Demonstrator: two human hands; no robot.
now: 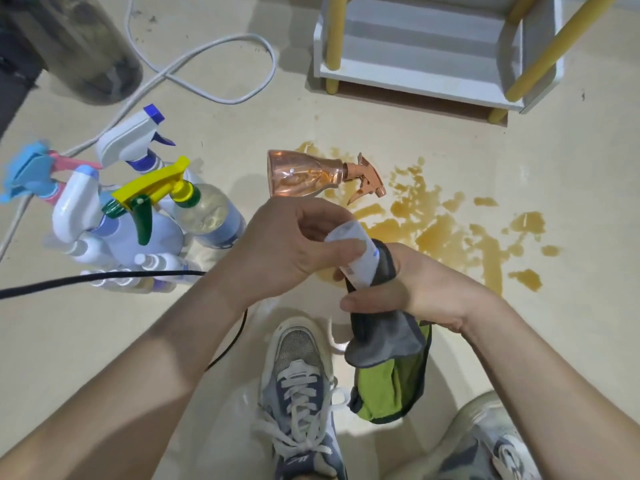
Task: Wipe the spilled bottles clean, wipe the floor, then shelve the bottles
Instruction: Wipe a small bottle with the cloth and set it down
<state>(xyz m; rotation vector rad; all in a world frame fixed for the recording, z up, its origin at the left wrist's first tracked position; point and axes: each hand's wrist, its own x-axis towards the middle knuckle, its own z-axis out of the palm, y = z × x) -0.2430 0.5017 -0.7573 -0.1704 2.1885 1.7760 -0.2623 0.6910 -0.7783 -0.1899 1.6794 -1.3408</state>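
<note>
My left hand (287,244) grips the top end of a small white bottle (356,258). My right hand (412,289) holds a grey and green cloth (388,344) wrapped round the bottle's lower part. A copper-coloured spray bottle (304,174) lies on its side on the floor beyond my hands, at the edge of an amber spill (443,226). Several spray bottles (145,216) stand grouped at the left. A white shelf (422,74) with yellow posts stands at the far right.
A white cable (214,60) loops across the floor at the back, and a black cable (104,277) runs past the grouped bottles. A dark translucent container (79,46) stands at the top left. My two shoes (298,393) are at the bottom.
</note>
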